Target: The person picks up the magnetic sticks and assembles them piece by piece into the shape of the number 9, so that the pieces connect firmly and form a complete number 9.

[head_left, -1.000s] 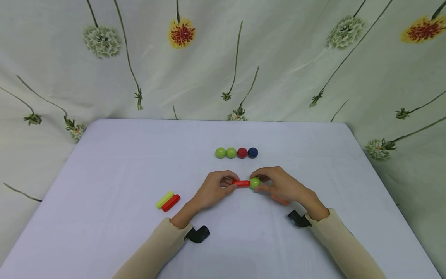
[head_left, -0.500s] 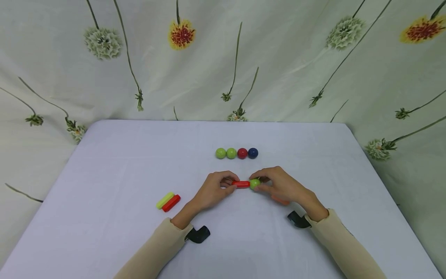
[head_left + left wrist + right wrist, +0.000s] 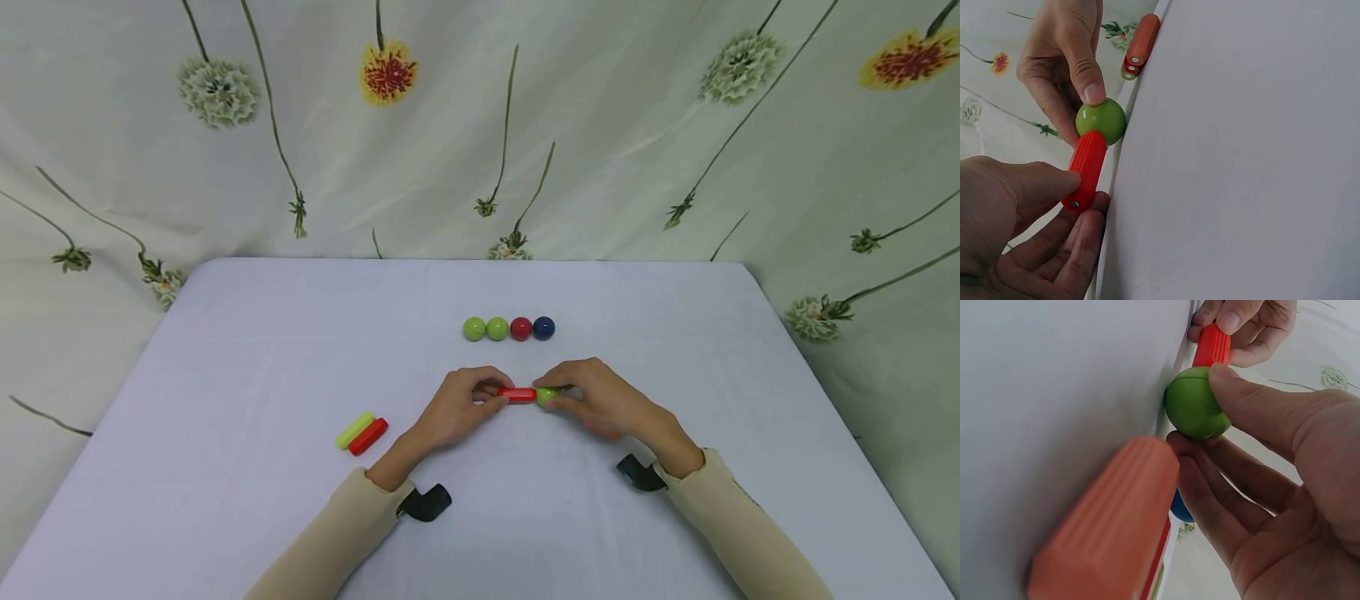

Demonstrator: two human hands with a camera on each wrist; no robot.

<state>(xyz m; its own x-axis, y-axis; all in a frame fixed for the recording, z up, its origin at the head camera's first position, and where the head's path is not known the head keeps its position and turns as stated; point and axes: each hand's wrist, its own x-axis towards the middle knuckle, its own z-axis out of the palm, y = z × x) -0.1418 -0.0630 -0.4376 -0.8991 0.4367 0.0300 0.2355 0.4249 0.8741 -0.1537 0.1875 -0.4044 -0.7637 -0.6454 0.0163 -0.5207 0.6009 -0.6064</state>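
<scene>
My left hand [image 3: 459, 406] pinches a ridged red rod [image 3: 1088, 164] between thumb and fingers; a small metal disc shows at its near end. My right hand [image 3: 611, 402] holds a glossy green ball [image 3: 1192, 403] between thumb and fingertips. The ball touches the far end of the rod, in line with it. Both are low over the white-covered table; whether they rest on it I cannot tell. Close beside the right hand lies an orange rod [image 3: 1110, 525], mostly hidden under that hand in the head view.
Beyond the hands stand two green balls [image 3: 486, 328], a red ball [image 3: 521, 328] and a dark blue ball [image 3: 543, 327] in a row. Left of the left forearm lie a yellow-green rod [image 3: 355, 430] and a red rod [image 3: 367, 437], side by side. A flowered cloth [image 3: 435, 167] hangs behind the table.
The right hand has shifted slightly left and its fingers now cover more of the green ball. The left hand and the red rod stay almost where they were.
</scene>
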